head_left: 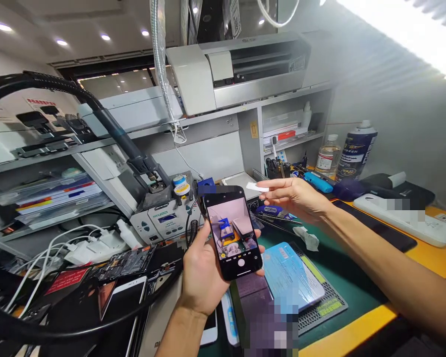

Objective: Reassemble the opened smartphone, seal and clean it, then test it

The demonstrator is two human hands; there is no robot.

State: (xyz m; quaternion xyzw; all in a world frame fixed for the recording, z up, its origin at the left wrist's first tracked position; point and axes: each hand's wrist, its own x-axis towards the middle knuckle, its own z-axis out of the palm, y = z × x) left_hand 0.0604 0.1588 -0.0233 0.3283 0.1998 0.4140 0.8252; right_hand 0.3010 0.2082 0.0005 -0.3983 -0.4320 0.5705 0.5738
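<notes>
A black smartphone (233, 230) with its camera view lit on the screen rests upright in my left hand (202, 270), whose fingers wrap round its sides. To the right of the phone's top edge, my right hand (292, 196) pinches a small white strip (257, 187) between thumb and fingers. Below my right hand lies a crumpled white tissue (306, 238). A blue wrapped box (293, 277) sits on a grey perforated mat (334, 300) to the right of the phone.
A grey soldering station (167, 220) stands behind my left hand. Phones and parts, among them a white phone (124, 307), cover the left side. A black cable (107, 327) curves across the front left. Bottles, including a dark spray can (357, 151), stand at the back right.
</notes>
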